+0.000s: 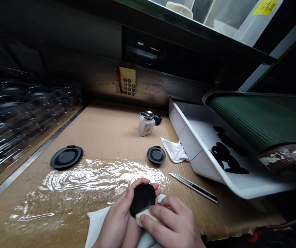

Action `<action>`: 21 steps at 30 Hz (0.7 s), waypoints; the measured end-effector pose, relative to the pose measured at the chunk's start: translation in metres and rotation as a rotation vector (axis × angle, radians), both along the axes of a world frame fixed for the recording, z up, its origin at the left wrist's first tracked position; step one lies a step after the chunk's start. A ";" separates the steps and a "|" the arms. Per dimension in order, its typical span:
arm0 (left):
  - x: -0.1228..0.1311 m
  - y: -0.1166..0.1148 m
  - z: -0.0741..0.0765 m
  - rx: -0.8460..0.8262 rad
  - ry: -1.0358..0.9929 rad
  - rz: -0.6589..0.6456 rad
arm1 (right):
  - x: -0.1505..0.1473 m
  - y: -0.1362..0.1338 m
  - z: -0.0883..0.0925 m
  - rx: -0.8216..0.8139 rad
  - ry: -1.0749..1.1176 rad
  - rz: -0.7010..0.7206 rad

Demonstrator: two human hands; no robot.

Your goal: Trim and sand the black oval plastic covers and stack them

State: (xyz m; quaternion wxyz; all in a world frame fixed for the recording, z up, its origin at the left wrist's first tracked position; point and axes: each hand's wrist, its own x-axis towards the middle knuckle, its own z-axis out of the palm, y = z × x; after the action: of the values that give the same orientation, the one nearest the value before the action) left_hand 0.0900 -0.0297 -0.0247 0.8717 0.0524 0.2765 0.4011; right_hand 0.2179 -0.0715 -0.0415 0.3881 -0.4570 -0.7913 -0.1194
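My left hand [116, 215] grips a round black disc [142, 199] by its edge, with the thumb on its face. My right hand [170, 224] presses a folded cream pad [145, 217], probably cloth, against the disc's lower side. Beneath both hands hangs a white cloth [96, 224]. A shiny plastic film [93, 177] lies on the cardboard just ahead of them. Two similar black discs sit farther off: one [66, 157] to the left, another [156, 155] nearer the middle.
A white bottle with a metal cap [145, 128] stands ahead. A crumpled white rag [174, 151] and a utility knife [194, 187] lie to the right. Beyond them, a white tray [189, 144] holds several black discs beside a green conveyor belt [261, 119]. Stacked clear trays [21, 117] fill the left.
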 end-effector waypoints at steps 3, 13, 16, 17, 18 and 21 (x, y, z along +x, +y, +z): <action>0.001 0.000 0.001 0.026 0.000 0.024 | 0.018 -0.004 0.009 -0.101 -0.132 0.038; 0.001 -0.001 0.004 0.032 -0.050 0.033 | -0.022 0.026 0.024 -0.100 0.012 -0.017; 0.002 0.000 0.002 0.033 -0.128 0.050 | -0.023 0.029 0.024 -0.139 0.082 -0.070; 0.001 0.001 0.002 0.019 -0.123 0.049 | -0.023 0.027 0.024 -0.156 0.092 -0.060; 0.001 0.001 0.002 0.003 -0.106 0.043 | -0.024 0.025 0.023 -0.173 0.090 -0.038; -0.002 0.000 0.001 -0.025 -0.038 0.002 | -0.022 0.015 0.022 -0.178 0.023 0.046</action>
State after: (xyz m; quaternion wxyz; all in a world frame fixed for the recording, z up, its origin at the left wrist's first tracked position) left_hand 0.0884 -0.0294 -0.0237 0.8771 0.0338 0.2648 0.3993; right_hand 0.1960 -0.0569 -0.0196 0.3576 -0.4729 -0.8045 -0.0345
